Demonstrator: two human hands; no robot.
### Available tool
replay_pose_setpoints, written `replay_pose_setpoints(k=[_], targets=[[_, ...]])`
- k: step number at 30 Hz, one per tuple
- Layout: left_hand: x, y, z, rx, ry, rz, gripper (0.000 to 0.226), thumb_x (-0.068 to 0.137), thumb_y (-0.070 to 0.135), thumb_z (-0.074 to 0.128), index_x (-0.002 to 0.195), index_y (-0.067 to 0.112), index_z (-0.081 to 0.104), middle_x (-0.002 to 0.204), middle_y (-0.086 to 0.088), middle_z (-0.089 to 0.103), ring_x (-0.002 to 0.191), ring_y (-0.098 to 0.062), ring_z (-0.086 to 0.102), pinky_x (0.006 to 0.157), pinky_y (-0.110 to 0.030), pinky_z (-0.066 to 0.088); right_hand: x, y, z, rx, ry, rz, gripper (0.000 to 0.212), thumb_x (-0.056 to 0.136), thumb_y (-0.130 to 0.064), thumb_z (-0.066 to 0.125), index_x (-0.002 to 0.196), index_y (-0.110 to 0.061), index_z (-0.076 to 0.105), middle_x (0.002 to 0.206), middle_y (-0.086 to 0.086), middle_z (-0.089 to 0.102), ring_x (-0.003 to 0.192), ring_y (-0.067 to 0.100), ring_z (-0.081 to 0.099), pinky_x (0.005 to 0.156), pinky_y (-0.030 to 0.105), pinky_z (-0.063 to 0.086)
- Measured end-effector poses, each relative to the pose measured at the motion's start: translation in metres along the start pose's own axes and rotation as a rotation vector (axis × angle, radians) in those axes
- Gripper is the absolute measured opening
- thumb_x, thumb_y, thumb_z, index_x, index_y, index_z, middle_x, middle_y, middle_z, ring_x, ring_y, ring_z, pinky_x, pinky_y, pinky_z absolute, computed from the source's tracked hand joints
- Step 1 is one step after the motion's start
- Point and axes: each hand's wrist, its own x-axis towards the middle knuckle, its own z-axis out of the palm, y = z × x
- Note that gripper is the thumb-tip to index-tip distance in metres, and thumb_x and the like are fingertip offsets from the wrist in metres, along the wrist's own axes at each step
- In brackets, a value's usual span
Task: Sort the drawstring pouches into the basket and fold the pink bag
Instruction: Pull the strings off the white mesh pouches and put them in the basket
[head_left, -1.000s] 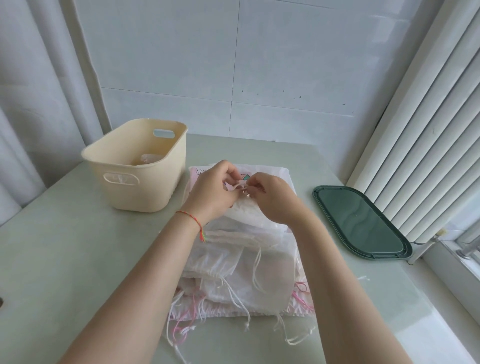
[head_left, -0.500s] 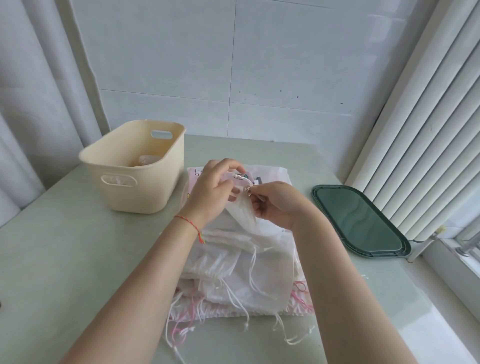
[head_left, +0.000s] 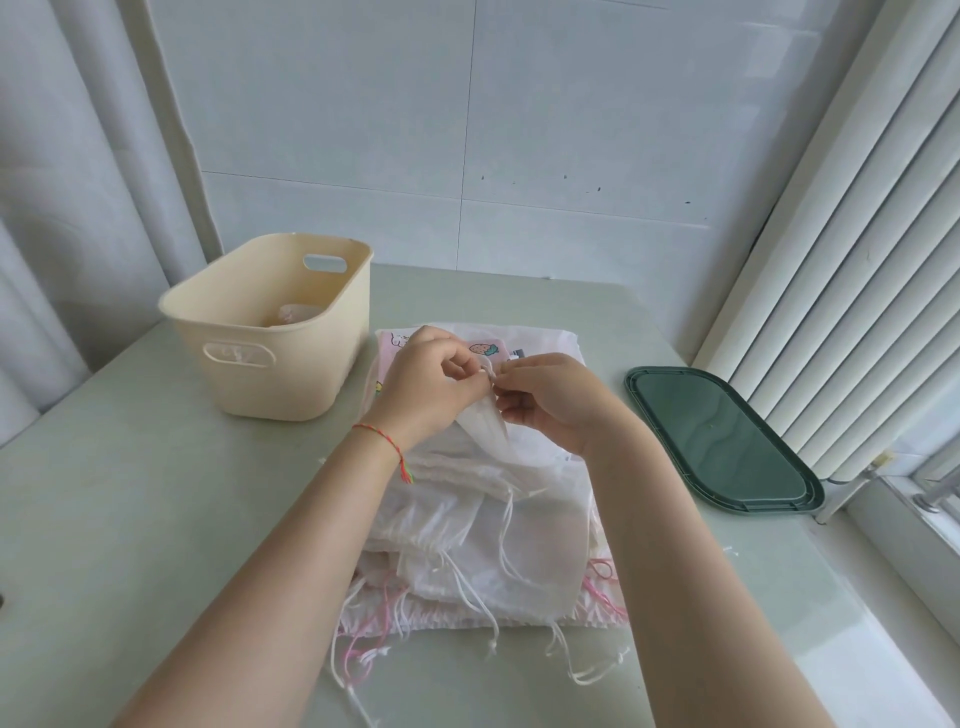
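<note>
A pile of sheer white drawstring pouches (head_left: 483, 540) lies on the table's middle, cords trailing toward me. Under it lies the pink bag (head_left: 387, 345) with cartoon prints, showing at the far edge. My left hand (head_left: 428, 382) and my right hand (head_left: 550, 395) meet above the pile's far end. Both pinch the top of one white pouch (head_left: 485, 423), which hangs lifted between them. The cream plastic basket (head_left: 270, 332) stands to the left and holds a pouch (head_left: 293, 314) at its bottom.
A dark green tray lid (head_left: 722, 441) lies flat at the right, near the vertical blinds (head_left: 857, 249). A tiled wall closes off the back. Bare pale green table (head_left: 130, 509) stretches left of the pile and in front of the basket.
Both hands stay together over the pile's far end, working the top of the same pouch. The pouch now hangs a bit more gathered between the fingers.
</note>
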Motion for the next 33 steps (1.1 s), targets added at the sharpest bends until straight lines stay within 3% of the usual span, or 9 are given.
replay_pose_setpoints(k=[7,12,16,21,25,28,30,32,33], targets=[[0.003,0.0,-0.003,-0.169,-0.098,-0.136,0.021,0.085,0.017,0.063,0.065,0.018,0.071,0.078,0.004,0.068,0.077,-0.023,0.068,0.081,-0.041,0.059,0.003,0.004,0.004,-0.304,0.204,-0.078,0.007,0.089,-0.005,0.065,0.088,-0.006,0.071,0.07,0.006,0.064,0.063,0.014,0.057,0.076,0.031,0.056],[0.004,-0.004,-0.007,-0.039,-0.123,-0.152,0.024,0.089,0.018,0.062,0.079,-0.003,0.068,0.09,0.005,0.052,0.079,-0.013,0.056,0.078,-0.028,0.049,0.008,0.008,-0.003,-0.505,0.375,-0.108,0.021,0.093,-0.013,0.062,0.072,-0.015,0.063,0.065,0.004,0.061,0.063,0.019,0.055,0.069,0.034,0.05],[0.002,-0.007,-0.013,0.115,-0.165,-0.088,0.02,0.091,0.021,0.065,0.075,0.01,0.065,0.098,0.001,0.05,0.094,-0.01,0.051,0.072,-0.001,0.034,0.013,0.012,-0.007,-0.575,0.485,-0.129,0.019,0.095,-0.014,0.053,0.086,0.0,0.062,0.083,0.015,0.066,0.075,0.026,0.058,0.067,0.031,0.044],[-0.001,-0.005,-0.009,0.192,-0.355,-0.009,0.014,0.09,0.022,0.068,0.078,0.014,0.066,0.099,0.003,0.049,0.093,-0.011,0.05,0.08,-0.013,0.036,0.012,0.008,-0.012,-0.588,0.62,-0.185,0.014,0.095,-0.01,0.05,0.086,-0.016,0.06,0.086,0.004,0.064,0.083,0.025,0.063,0.056,0.026,0.039],[-0.001,0.0,-0.016,0.271,-0.542,-0.04,0.022,0.082,0.032,0.076,0.08,0.011,0.071,0.086,0.006,0.05,0.08,-0.01,0.051,0.081,-0.027,0.042,0.011,0.012,-0.004,-0.525,0.53,-0.216,0.012,0.095,-0.009,0.052,0.088,-0.016,0.059,0.087,0.002,0.065,0.081,0.022,0.065,0.062,0.025,0.045],[0.003,-0.001,-0.024,0.199,-0.376,-0.072,0.028,0.079,0.041,0.077,0.08,0.014,0.072,0.088,0.001,0.059,0.078,-0.01,0.053,0.075,-0.029,0.043,0.008,0.007,0.003,-0.36,0.369,-0.209,0.012,0.098,-0.006,0.046,0.094,-0.013,0.055,0.083,0.005,0.062,0.065,0.016,0.061,0.053,0.018,0.047],[0.006,-0.002,-0.026,0.116,-0.201,-0.08,0.019,0.084,0.032,0.072,0.099,0.021,0.068,0.106,0.002,0.059,0.092,-0.008,0.054,0.081,-0.024,0.041,0.005,0.005,0.004,-0.305,0.29,-0.186,0.013,0.099,-0.006,0.044,0.095,-0.013,0.054,0.081,0.005,0.06,0.059,0.014,0.06,0.053,0.021,0.05],[0.007,-0.007,-0.027,0.066,-0.242,-0.146,0.023,0.086,0.028,0.067,0.108,0.024,0.066,0.113,0.002,0.062,0.099,-0.011,0.057,0.088,-0.026,0.043,0.004,0.005,0.003,-0.275,0.257,-0.18,0.013,0.099,-0.007,0.045,0.093,-0.014,0.055,0.08,0.005,0.061,0.054,0.009,0.061,0.054,0.022,0.05],[0.007,-0.011,-0.027,0.064,-0.294,-0.186,0.017,0.085,0.032,0.067,0.1,0.023,0.069,0.104,-0.003,0.069,0.091,-0.014,0.061,0.086,-0.028,0.046,0.004,0.006,0.002,-0.278,0.269,-0.183,0.014,0.099,-0.008,0.047,0.091,-0.016,0.055,0.08,0.004,0.062,0.053,0.005,0.061,0.054,0.019,0.048]])
